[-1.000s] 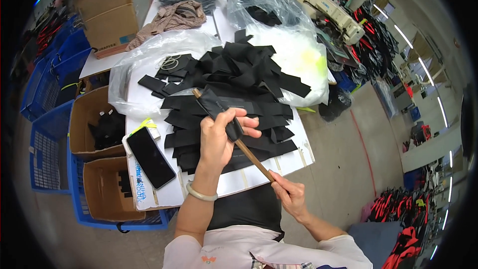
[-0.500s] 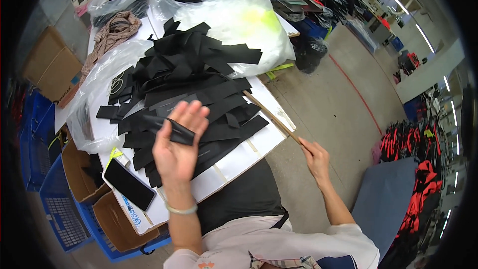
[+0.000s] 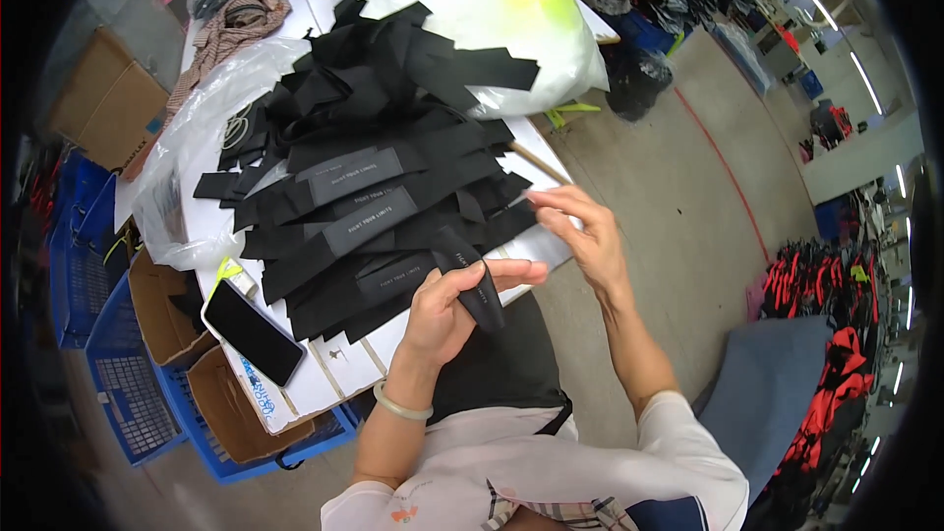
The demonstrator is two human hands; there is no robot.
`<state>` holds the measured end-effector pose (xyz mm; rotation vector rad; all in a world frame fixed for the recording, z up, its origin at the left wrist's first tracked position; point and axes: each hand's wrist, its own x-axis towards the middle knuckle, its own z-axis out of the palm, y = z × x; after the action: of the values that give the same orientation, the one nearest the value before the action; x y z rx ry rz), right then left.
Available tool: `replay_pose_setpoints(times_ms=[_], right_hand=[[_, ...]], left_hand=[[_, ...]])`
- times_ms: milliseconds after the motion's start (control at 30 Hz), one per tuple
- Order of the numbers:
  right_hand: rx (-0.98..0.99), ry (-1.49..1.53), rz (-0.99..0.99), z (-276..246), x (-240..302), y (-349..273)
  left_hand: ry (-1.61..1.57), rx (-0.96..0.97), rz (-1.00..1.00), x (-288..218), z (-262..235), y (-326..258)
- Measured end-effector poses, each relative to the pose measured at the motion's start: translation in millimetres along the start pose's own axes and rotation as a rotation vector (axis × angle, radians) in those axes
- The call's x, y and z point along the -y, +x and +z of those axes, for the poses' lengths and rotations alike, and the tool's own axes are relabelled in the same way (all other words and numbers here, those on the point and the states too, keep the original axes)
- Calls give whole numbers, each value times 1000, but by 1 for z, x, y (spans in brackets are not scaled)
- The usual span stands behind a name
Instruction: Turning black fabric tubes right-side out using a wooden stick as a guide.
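Left hand (image 3: pixel 442 310): grasping a black fabric strap (image 3: pixel 470 275) at the table's near edge. Right hand (image 3: pixel 580 231): fingers loosely spread, holding nothing, just beside the strap. White table (image 3: pixel 334 369): heap of black straps (image 3: pixel 374 167); black phone (image 3: pixel 253 331) at near left corner. Clear plastic bag (image 3: pixel 492 10), far edge: white and yellow contents. Cardboard box (image 3: pixel 162 310), beside table's left edge: dark pieces inside.

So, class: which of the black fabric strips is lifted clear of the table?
The folded black strip gripped in the left hand; all the others lie piled on the table.
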<state>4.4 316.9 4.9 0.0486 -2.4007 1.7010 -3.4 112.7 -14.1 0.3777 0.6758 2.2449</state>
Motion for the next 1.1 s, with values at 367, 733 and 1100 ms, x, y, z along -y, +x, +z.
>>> replay_pose_setpoints(times_ms=[367, 733, 1100], right_hand=[[264, 353, 81, 50, 11, 19], [-259, -554, 33, -88, -135, 33], [-381, -746, -190, -52, -123, 78]], left_hand=[[388, -279, -142, -1, 3, -23], [381, -384, -66, 7, -16, -24], [63, -445, -36, -5, -8, -20]])
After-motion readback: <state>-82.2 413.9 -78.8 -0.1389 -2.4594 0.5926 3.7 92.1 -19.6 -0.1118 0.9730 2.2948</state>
